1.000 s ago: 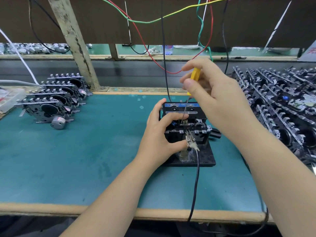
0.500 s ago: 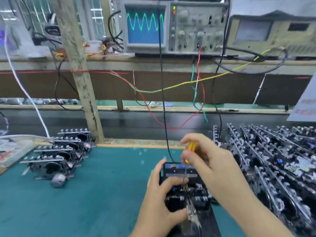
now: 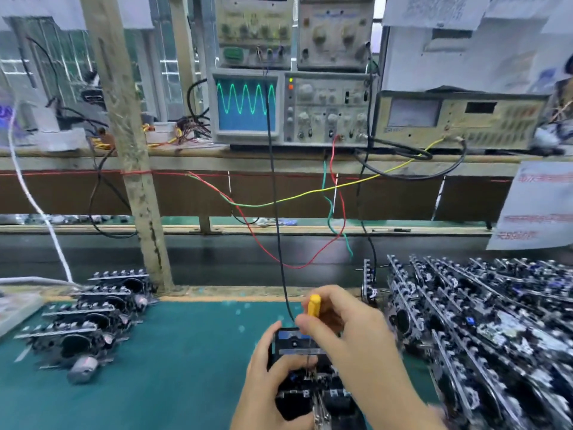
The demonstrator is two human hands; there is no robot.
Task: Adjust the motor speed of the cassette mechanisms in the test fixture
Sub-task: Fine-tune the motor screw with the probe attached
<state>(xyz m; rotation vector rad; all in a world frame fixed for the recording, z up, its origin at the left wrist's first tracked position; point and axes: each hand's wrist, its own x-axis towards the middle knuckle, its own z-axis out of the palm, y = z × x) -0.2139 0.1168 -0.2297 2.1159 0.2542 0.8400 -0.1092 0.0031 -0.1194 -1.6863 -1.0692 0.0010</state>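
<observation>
A black cassette mechanism (image 3: pixel 305 387) sits in the test fixture (image 3: pixel 291 341) on the green mat at the bottom centre. My left hand (image 3: pixel 268 386) grips the mechanism's left side, thumb over its top. My right hand (image 3: pixel 347 330) pinches a small screwdriver with a yellow handle (image 3: pixel 313 305), its thin shaft pointing down into the mechanism. An alligator clip (image 3: pixel 319 409) hangs on the mechanism's near edge. The oscilloscope (image 3: pixel 246 103) on the shelf shows a green sine wave.
A row of cassette mechanisms (image 3: pixel 90 318) lies on the left of the mat. A dense stack of mechanisms (image 3: pixel 483 324) fills the right. A wooden post (image 3: pixel 130 156) stands behind the left row. Black, red, green and yellow wires (image 3: pixel 276 212) hang from the instruments.
The view has tilted upward, bringing the oscilloscope and instruments into sight and pushing the fixture to the bottom edge. Both hands keep their hold on the mechanism and screwdriver.
</observation>
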